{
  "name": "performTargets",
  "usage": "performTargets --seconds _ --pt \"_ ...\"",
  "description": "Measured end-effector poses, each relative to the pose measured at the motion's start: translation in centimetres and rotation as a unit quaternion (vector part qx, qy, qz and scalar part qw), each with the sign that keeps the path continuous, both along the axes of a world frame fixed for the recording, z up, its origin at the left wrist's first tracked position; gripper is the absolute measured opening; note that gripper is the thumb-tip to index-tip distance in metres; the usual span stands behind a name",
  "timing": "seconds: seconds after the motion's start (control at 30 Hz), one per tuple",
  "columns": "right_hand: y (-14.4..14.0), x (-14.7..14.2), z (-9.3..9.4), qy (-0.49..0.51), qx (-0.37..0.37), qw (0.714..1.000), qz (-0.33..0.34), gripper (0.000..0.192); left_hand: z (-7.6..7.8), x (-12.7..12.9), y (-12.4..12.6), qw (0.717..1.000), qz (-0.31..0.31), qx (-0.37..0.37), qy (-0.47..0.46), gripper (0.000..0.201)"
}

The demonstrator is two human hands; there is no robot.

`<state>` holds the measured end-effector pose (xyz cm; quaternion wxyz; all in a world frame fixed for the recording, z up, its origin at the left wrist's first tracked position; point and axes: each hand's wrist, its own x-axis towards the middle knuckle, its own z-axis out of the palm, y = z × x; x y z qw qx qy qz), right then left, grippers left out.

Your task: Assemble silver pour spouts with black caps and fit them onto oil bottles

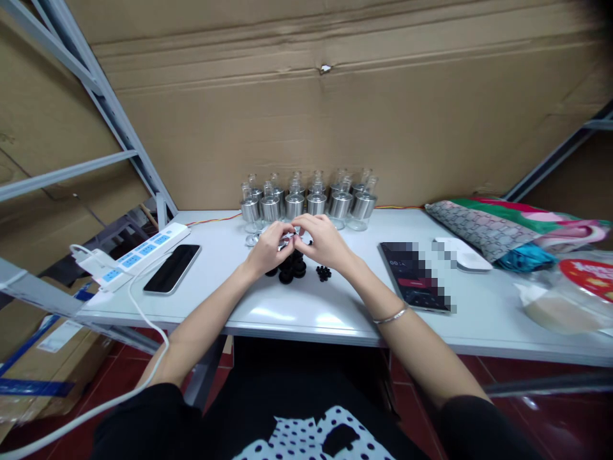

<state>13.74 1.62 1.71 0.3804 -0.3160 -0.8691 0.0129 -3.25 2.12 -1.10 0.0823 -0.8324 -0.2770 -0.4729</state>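
Observation:
My left hand and my right hand meet fingertip to fingertip above the middle of the table. Both are closed in a pinch around something small, partly dark, that the fingers mostly hide. Below them lies a cluster of black round caps, partly covered by my hands. A little heap of tiny black pieces sits to the right of the caps. Just behind my left hand is a clear, shiny item, too covered to name. Beyond my hands stand several glass bottles with metal sleeves, upright in two rows.
At the left are a white power strip with a plugged-in charger and cable, and a phone. A tablet-like device, a white object, a colourful bag and a red-lidded tub occupy the right. Cardboard backs the table.

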Motion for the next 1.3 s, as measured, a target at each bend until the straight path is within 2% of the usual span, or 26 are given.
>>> performTargets --seconds 0.27,0.5,0.73,0.97,1.13,1.3 --pt "0.18 -0.2 -0.24 -0.005 -0.017 1.0 -0.007 0.009 -0.25 -0.22 0.23 1.0 0.004 0.002 0.014 0.006" --pt "0.35 -0.48 -0.58 0.005 -0.107 0.994 -0.015 0.007 -0.19 -0.29 0.15 0.999 -0.013 0.001 0.05 0.007" --pt "0.36 -0.42 -0.4 -0.002 -0.101 0.995 -0.021 0.011 -0.05 -0.26 0.12 0.998 -0.016 0.003 0.065 0.009" --pt "0.35 -0.34 -0.37 0.0 -0.11 0.994 -0.023 0.011 -0.09 -0.29 0.23 0.998 -0.024 0.025 0.056 0.01" --pt "0.24 -0.11 0.08 0.023 -0.155 0.988 0.006 0.019 -0.3 -0.41 0.32 1.0 -0.009 0.009 0.026 0.005" --pt "0.27 -0.06 0.2 0.065 -0.181 0.981 0.022 0.018 -0.23 -0.23 0.23 1.0 -0.014 0.021 0.002 0.004"
